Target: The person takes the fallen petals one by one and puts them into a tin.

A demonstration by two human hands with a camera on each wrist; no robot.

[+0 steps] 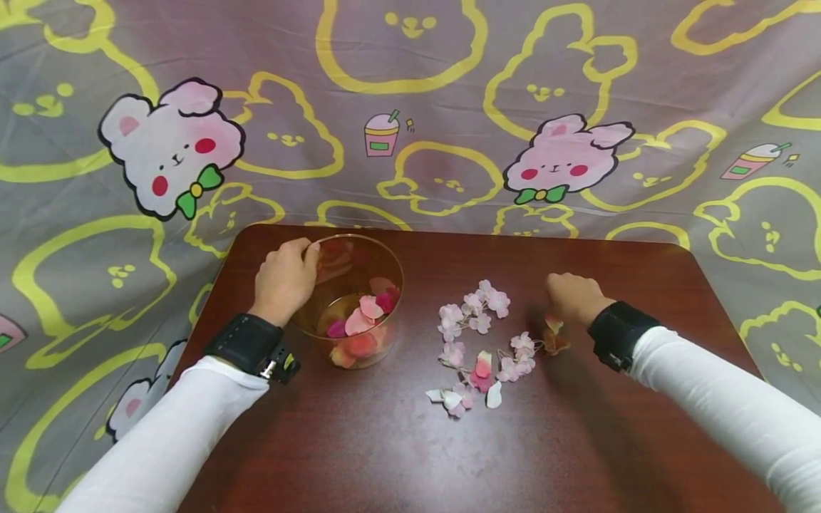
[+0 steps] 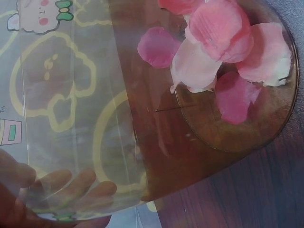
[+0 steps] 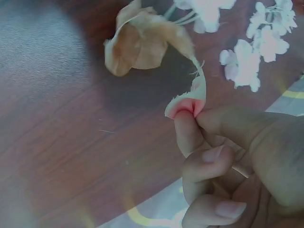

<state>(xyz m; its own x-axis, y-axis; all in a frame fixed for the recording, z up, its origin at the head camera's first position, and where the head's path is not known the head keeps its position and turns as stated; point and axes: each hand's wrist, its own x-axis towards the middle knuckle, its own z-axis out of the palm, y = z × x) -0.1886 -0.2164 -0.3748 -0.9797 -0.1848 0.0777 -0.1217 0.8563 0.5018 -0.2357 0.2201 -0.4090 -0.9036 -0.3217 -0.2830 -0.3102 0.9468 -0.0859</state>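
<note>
We begin at the right grip (image 3: 232,156), where thumb and forefinger pinch the pink end of a pale-edged petal (image 3: 199,92), the remaining fingers curled beneath. The petal is just above the surface (image 1: 359,442), its far end close to a brownish cluster of petals (image 3: 137,42); we cannot tell whether the two are joined. A light pinch right at the edge suits something this thin, since squeezing harder would probably crease it, and we would check that it comes free of the cluster before any lift. The left grip (image 1: 285,281) holds the rim of a clear amber bowl (image 1: 359,271), fingers showing through the wall; a steady hold there should stop so light a vessel from tipping. Inside the bowl, at its bottom, lie pink, magenta and peach petals (image 1: 360,322). Between the two grips, we find pale pink blossoms (image 1: 474,306) in a loose curve, with a pink-and-white petal (image 1: 483,363) and a white petal (image 1: 494,394) among them at the near end. Behind the surface hangs a grey cloth (image 1: 449,192) printed with yellow-outlined animals and pink cups.
</note>
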